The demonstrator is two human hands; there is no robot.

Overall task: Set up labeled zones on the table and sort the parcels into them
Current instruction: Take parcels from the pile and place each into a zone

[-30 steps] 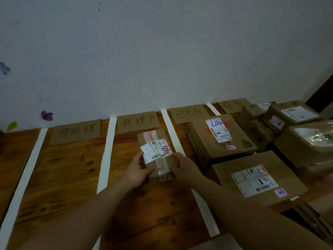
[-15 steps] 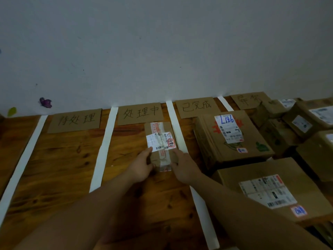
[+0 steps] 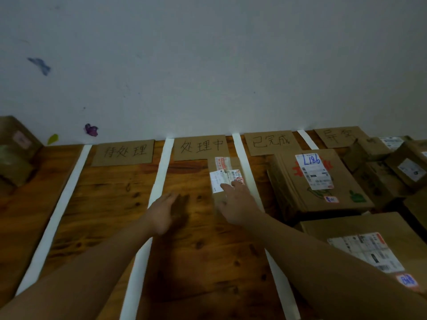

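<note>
Cardboard parcel (image 3: 227,168) lies in the middle zone; right hand (image 3: 240,204) flat, fingers on it; left hand (image 3: 161,211) relaxed, holding nothing.

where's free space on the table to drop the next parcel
The lane below the 待处理 sign, between two white strips, is bare wood. The 处理中 lane is bare left of the small parcel, under the left hand. Right of that, the L186 box and more boxes crowd the table.
</note>
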